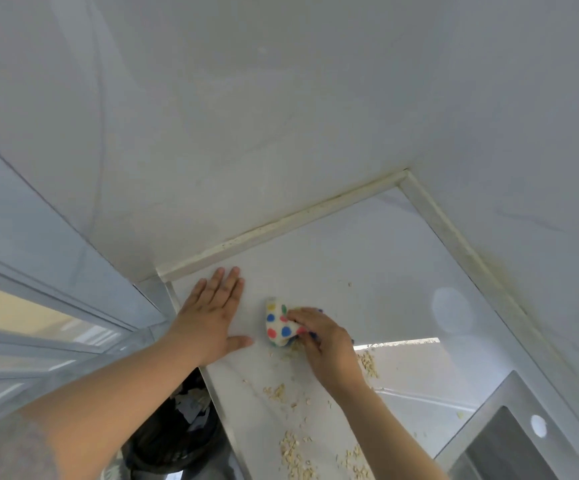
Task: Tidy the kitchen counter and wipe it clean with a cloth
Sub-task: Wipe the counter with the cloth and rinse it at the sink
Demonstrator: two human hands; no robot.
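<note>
A white cloth with coloured dots (278,322) lies bunched on the white counter (367,265). My right hand (322,344) grips the cloth from the right and holds it down on the surface. My left hand (211,317) rests flat on the counter near its left edge, fingers straight and pointing to the back wall, a short gap left of the cloth. Oat-like crumbs (293,448) are scattered over the counter below and beside my right hand.
White walls meet in a corner behind the counter, with a trim strip (281,225) along the back. A steel sink (509,441) is at the lower right. A black waste bin (177,427) stands below the counter's left edge. A window frame (49,317) is on the left.
</note>
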